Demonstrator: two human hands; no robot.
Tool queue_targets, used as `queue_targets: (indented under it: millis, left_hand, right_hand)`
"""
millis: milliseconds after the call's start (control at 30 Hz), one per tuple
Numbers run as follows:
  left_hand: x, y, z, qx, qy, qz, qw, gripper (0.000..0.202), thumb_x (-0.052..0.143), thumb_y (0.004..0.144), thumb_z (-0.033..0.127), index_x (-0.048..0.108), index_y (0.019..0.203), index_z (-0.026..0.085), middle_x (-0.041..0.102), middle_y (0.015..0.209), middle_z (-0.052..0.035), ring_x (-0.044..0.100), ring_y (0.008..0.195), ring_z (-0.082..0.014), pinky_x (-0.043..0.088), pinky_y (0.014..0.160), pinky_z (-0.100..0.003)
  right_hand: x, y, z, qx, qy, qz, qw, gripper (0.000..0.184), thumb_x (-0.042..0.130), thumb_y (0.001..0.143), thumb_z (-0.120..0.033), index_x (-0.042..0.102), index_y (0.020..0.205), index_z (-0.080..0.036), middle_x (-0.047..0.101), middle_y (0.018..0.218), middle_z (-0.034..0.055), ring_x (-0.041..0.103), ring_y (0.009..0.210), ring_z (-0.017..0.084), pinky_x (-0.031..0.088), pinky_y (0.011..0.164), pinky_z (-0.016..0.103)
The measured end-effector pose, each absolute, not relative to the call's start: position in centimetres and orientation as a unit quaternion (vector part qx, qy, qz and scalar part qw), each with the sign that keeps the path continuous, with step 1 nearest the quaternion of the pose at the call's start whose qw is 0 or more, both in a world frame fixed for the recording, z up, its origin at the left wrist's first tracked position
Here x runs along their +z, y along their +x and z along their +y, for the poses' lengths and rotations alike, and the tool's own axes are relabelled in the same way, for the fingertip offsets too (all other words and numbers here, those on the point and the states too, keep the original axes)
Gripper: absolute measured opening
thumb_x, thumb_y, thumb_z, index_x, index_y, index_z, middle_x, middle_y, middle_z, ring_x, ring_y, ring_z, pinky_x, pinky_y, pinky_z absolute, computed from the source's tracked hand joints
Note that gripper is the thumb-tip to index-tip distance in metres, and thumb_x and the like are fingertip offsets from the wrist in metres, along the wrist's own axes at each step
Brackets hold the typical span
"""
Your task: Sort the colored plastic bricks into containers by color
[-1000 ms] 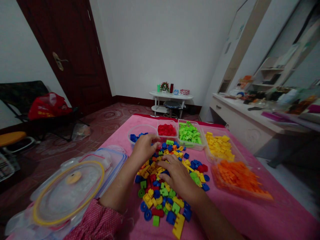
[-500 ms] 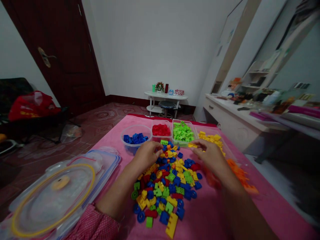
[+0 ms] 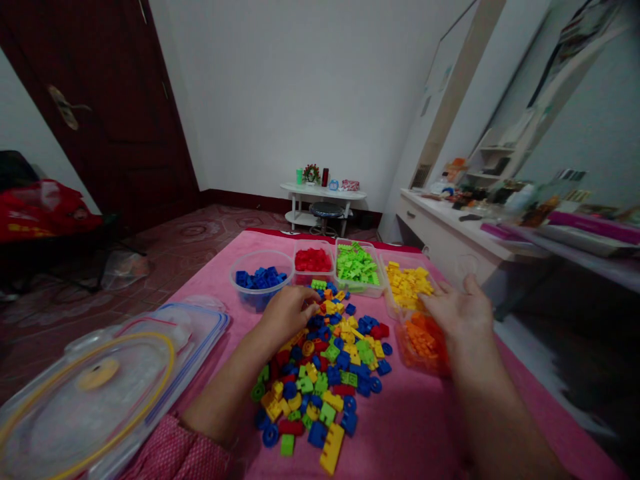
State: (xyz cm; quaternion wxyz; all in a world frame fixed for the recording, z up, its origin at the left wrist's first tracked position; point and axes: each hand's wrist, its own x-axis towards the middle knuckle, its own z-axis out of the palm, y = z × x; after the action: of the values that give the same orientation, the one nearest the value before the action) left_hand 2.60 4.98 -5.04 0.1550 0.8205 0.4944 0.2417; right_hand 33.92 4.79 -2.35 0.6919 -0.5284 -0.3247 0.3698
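Observation:
A mixed pile of toy building bricks (image 3: 323, 373) in blue, yellow, green, red and orange lies on the pink cloth. At its far left edge is my left hand (image 3: 290, 312), fingers curled in towards the bricks; whatever is between them is too hidden to name. My right hand (image 3: 459, 310) is open with the palm turned up, its fingertips at the right side of the clear box of yellow bricks (image 3: 407, 283). No brick shows in that palm. Just below it sits a box of orange bricks (image 3: 423, 337), partly covered by my wrist.
Along the far side stand a round tub of blue bricks (image 3: 260, 279), a box of red bricks (image 3: 313, 259) and a box of green bricks (image 3: 357, 263). Clear lids (image 3: 115, 373) are stacked at the left. A white dresser (image 3: 450, 223) stands beyond the right edge.
My right hand has moved right from the pile to the yellow box and opened; the yellow brick it held no longer shows in it. My left hand stays by the pile. The view has shifted slightly.

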Motion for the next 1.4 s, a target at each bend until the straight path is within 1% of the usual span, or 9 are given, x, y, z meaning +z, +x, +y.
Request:
queue_targets:
  millis: [100,233,367,500,667,967,1067,1200,1400]
  left_hand:
    - [-5.3,2.6,5.2,0.234,0.826,0.489,0.158,0.022,0.053,0.079,0.025,0.07,0.092,0.02,0.071,0.091,-0.0044,0.062,0.078,-0.0166,0.044,0.069,-0.024]
    - [-5.5,3.0,4.9,0.238,0.831,0.476,0.162,0.023,0.053,0.08,0.025,0.07,0.095,0.02,0.071,0.091,-0.0045,0.062,0.081,-0.0176,0.045,0.073,-0.026]
    - [-5.7,4.1,3.9,0.254,0.865,0.396,0.173,0.026,0.056,0.08,0.027,0.068,0.103,0.021,0.068,0.102,-0.0058,0.06,0.096,-0.0201,0.043,0.085,-0.03]
    - [-5.6,4.8,3.0,0.232,0.892,0.34,0.189,0.032,0.06,0.077,0.024,0.065,0.109,0.022,0.064,0.112,-0.0075,0.054,0.108,-0.021,0.04,0.094,-0.03]
    - [-4.8,4.0,3.4,0.184,0.872,0.426,0.156,0.023,0.056,0.075,0.015,0.071,0.091,0.019,0.069,0.095,-0.007,0.061,0.09,-0.0197,0.045,0.081,-0.027]
    - [-4.9,3.5,3.0,0.086,0.878,0.441,0.165,0.023,0.066,0.066,0.024,0.071,0.088,0.025,0.071,0.081,-0.0021,0.062,0.074,-0.0187,0.04,0.059,-0.023]
    - [-5.7,4.0,2.9,0.102,0.872,0.46,0.135,0.038,0.07,0.063,0.036,0.068,0.1,0.028,0.07,0.092,-0.0038,0.063,0.081,-0.0222,0.042,0.063,-0.026]
    - [-6.3,4.3,3.4,0.103,0.846,0.509,0.125,0.023,0.052,0.081,0.031,0.071,0.094,0.026,0.07,0.09,-0.0062,0.063,0.085,-0.0224,0.043,0.07,-0.029]
    - [-6.5,3.6,3.8,0.112,0.846,0.495,0.16,0.026,0.058,0.075,0.023,0.069,0.098,0.028,0.069,0.088,-0.0021,0.062,0.083,-0.0183,0.043,0.07,-0.025]
  right_hand:
    - [-1.7,33.0,4.6,0.402,-0.47,-0.178,0.765,0.037,0.038,0.084,-0.05,0.054,0.097,-0.019,0.051,0.123,0.0132,0.05,0.118,0.02,0.037,0.101,0.041]
    - [-1.0,31.1,4.1,0.372,-0.453,-0.305,0.751,0.023,0.057,0.076,-0.036,0.059,0.092,-0.02,0.06,0.114,0.0058,0.056,0.11,0.015,0.04,0.097,0.03]
    - [-1.8,29.2,3.4,0.352,-0.558,-0.574,0.485,0.025,0.065,0.069,-0.027,0.062,0.092,-0.017,0.068,0.084,0.0052,0.064,0.076,0.018,0.05,0.071,0.03]
    - [-3.4,27.4,2.5,0.165,-0.648,-0.72,0.183,0.029,0.056,0.063,-0.004,0.065,0.089,-0.015,0.067,0.09,0.0105,0.062,0.085,0.022,0.045,0.074,0.031]
    - [-4.4,25.1,1.3,0.064,-0.655,-0.753,0.028,0.034,0.045,0.069,-0.001,0.062,0.098,-0.012,0.066,0.096,0.0158,0.061,0.089,0.024,0.039,0.068,0.028]
    - [-3.7,24.1,1.6,0.022,-0.662,-0.745,0.073,0.034,0.05,0.073,-0.016,0.061,0.105,-0.017,0.067,0.096,0.0112,0.06,0.091,0.024,0.036,0.068,0.028]
    - [-3.3,23.7,1.6,0.077,-0.624,-0.769,0.118,0.026,0.051,0.071,-0.019,0.066,0.093,-0.02,0.068,0.085,0.005,0.06,0.08,0.019,0.034,0.063,0.025]
    - [-3.6,22.3,1.1,0.171,-0.56,-0.802,0.12,0.019,0.05,0.07,-0.017,0.068,0.076,-0.021,0.066,0.072,0.0001,0.056,0.064,0.013,0.03,0.054,0.022]
    - [-5.2,21.1,1.2,0.084,-0.627,-0.763,0.13,0.021,0.056,0.075,-0.026,0.069,0.091,-0.022,0.07,0.092,0.0046,0.062,0.086,0.019,0.036,0.067,0.025]
